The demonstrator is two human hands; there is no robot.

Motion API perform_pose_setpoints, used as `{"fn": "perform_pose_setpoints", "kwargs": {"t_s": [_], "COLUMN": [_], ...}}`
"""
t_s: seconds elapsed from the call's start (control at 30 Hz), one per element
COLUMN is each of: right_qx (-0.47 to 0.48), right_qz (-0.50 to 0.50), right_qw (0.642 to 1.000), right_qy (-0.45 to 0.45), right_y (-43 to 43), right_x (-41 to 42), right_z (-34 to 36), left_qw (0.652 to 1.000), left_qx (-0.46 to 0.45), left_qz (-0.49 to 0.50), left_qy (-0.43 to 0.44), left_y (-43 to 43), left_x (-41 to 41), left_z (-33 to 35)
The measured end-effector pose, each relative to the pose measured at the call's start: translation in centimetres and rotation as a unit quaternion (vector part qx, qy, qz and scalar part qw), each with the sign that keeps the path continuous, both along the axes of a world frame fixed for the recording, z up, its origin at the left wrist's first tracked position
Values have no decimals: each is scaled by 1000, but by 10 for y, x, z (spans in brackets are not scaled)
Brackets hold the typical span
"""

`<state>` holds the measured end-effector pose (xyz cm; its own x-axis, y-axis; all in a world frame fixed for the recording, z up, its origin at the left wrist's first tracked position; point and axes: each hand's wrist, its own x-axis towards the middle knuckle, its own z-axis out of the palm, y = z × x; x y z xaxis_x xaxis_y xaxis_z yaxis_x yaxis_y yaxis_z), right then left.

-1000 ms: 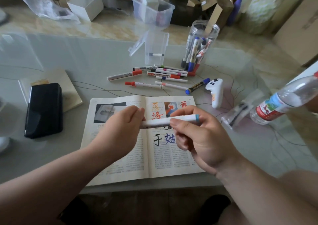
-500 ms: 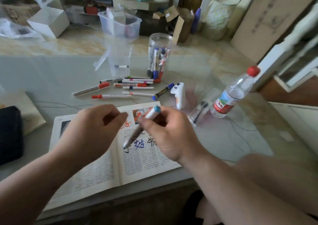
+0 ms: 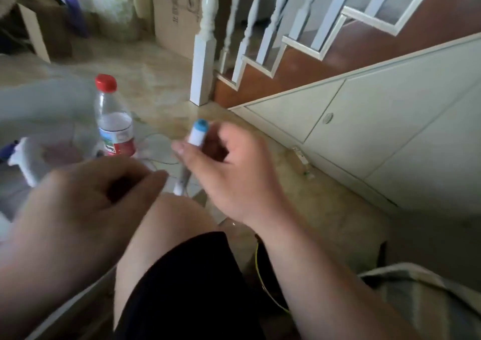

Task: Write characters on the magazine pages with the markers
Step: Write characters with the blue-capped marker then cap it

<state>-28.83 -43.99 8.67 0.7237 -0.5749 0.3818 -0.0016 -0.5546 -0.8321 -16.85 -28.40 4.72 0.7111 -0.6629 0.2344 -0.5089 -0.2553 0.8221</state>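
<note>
Marker point(image 3: 197, 133) pinched upright in right hand point(image 3: 231, 175), blue end above the grip, tip below; left hand point(image 3: 86, 199) curled — holding what, cannot tell.

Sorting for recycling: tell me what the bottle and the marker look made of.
The bottle looks like clear glossy plastic: its wall is see-through. Its cap seems opaque red plastic. The marker appears smooth white plastic with a blue end, though blur leaves that unsure.

A white, blue-ended marker point(image 3: 196, 134) is pinched in the right hand point(image 3: 234, 178); the left hand point(image 3: 86, 204) is curled alongside.
</note>
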Motion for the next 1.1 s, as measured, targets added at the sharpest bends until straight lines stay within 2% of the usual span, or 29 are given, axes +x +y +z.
{"fn": "perform_pose_setpoints", "kwargs": {"t_s": [0.13, 0.3, 0.43, 0.67, 0.8, 0.97, 1.1], "right_qx": [-2, 14, -18, 6, 11, 39, 67], "right_qz": [-142, -258, -299, -259, -237, -205, -119], "right_qw": [985, 940, 915, 910, 923, 946, 974], "right_qy": [96, 221, 270, 323, 303, 246, 180], "right_y": [-49, -78, -86, -90, -89, -81, -65], "right_x": [-88, -180, -223, -230, -215, -179, -128], "right_z": [-22, -51, -75, -102, -98, -81, -65], "left_qw": [983, 968, 958, 965, 965, 980, 992], "left_qx": [14, 75, 112, 124, 141, 102, 69], "left_qz": [-173, -240, -265, -229, -215, -166, -98], "left_qy": [-53, -3, 17, 25, 43, 45, 40], "left_y": [-90, -155, -176, -175, -167, -154, -121], "left_x": [-85, -137, -160, -158, -150, -124, -88], "left_z": [25, -9, -25, -35, -34, -21, -5]}}
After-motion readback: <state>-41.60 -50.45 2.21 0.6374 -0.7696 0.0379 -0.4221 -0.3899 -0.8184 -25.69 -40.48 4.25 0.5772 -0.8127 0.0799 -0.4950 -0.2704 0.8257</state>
